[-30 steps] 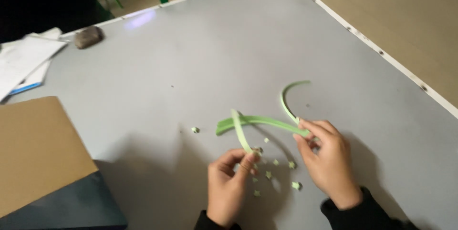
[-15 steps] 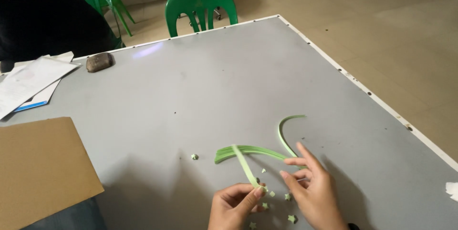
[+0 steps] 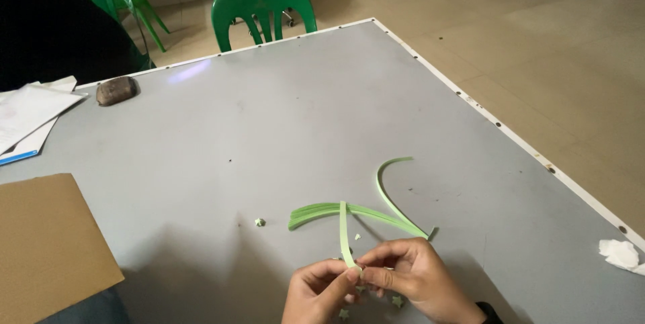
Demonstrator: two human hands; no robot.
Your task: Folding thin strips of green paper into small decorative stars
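While both hands pinched the near end of a pale green paper strip low at the frame edge, the rest of it ran up and away over the grey desk. Left hand closed, thumb and forefinger on the strip's tip. Right hand closed too, fingertips meeting the left at the same spot. What the fold looked like under the fingers: hidden, couldn't tell.

Bundle of green strips lay just beyond the hands, touching or crossing the held strip; one curled strip arced up beside it. Small folded green stars sat scattered, one apart to the left, a few right under the hands.

Risks, as judgement: thin strip could tear or crease crooked if pinched too hard. Free end could drag the bundle and scatter it. Hands resting on the tiny stars could flatten them or flick them away. Dim light made edges hard to line up.

Also there: brown cardboard at left, papers, dark stone-like lump, crumpled tissue at the right edge, green chair.
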